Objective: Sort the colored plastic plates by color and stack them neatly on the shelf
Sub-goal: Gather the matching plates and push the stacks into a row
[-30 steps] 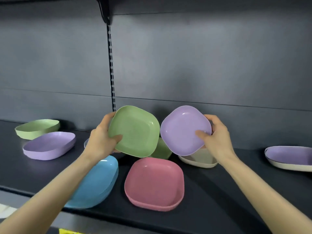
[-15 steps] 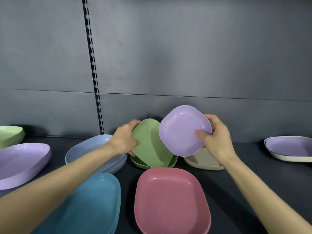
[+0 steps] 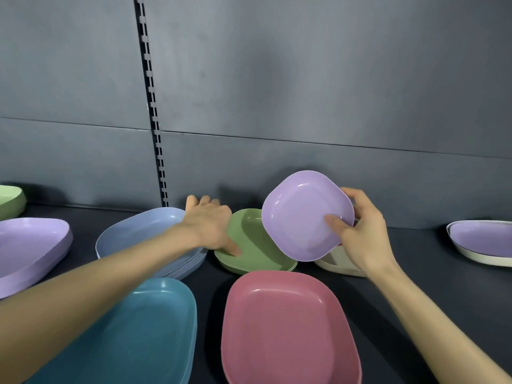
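My left hand holds the left rim of a green plate, thumb inside it and fingers over the far edge. That plate lies flat on another green one at the back of the dark shelf. A lilac plate is tilted up above the green ones; my right hand grips its right edge, thumb on its face. Under that hand sits a cream plate, partly hidden.
A pale blue stack stands left of the green plates. Teal plates and a pink plate lie at the front. Lilac plates and a green one sit far left. At far right a lilac plate rests in a cream one.
My left hand has lowered the green plate from upright in the air down flat onto the green plate at the back. The lilac plate stays raised in my right hand. The camera moved closer.
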`<state>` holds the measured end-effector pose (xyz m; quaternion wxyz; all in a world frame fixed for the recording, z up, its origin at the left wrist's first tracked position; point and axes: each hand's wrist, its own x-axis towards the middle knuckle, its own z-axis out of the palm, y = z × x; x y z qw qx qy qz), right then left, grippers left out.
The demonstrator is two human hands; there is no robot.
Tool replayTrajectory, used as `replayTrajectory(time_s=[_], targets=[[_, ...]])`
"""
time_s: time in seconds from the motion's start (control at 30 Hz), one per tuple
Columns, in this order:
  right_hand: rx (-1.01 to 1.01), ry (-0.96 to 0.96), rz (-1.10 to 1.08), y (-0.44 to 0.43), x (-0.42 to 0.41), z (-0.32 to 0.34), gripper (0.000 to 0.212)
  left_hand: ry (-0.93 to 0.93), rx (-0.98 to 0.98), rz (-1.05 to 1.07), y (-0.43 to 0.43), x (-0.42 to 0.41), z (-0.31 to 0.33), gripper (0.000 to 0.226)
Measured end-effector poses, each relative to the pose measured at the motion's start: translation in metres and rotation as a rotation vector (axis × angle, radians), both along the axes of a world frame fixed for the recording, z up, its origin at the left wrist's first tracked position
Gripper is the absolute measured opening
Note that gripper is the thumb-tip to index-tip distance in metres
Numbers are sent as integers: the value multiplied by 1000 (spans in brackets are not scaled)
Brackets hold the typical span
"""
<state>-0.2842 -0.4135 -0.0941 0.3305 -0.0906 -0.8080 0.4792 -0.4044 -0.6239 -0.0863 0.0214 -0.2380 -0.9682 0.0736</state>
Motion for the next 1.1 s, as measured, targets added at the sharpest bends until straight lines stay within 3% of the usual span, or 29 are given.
replayTrajectory(time_s=[0.1,0.17,0.27,0.33,0.4,0.53,0.77,0.9,1.1], targets=[[-7,18,4,-3,0,0,41,11,-45,-29,-2,1,1,52],[-16,25,-1,-5,0,-1,41,-36,35,-61,-7,0,4,59],[-24,41,10,-8,2,0,40,-256,502,-158,-17,4,16,84],[-37,50,42,-12,4,1,39,-395,770,-240,-20,15,23,82],[-50,52,82,-18,7,4,38,-438,902,-299,-19,26,27,73],[-125,85,180,-34,13,7,42,-270,1025,-307,-21,44,28,48],[-80,11,385,-65,26,15,37,-8,1176,-250,-49,78,19,43],[-37,-36,490,-92,34,34,25,-5,1294,-227,-94,93,28,46],[130,-55,453,-157,22,51,18,-5,1470,-156,-161,87,33,43]])
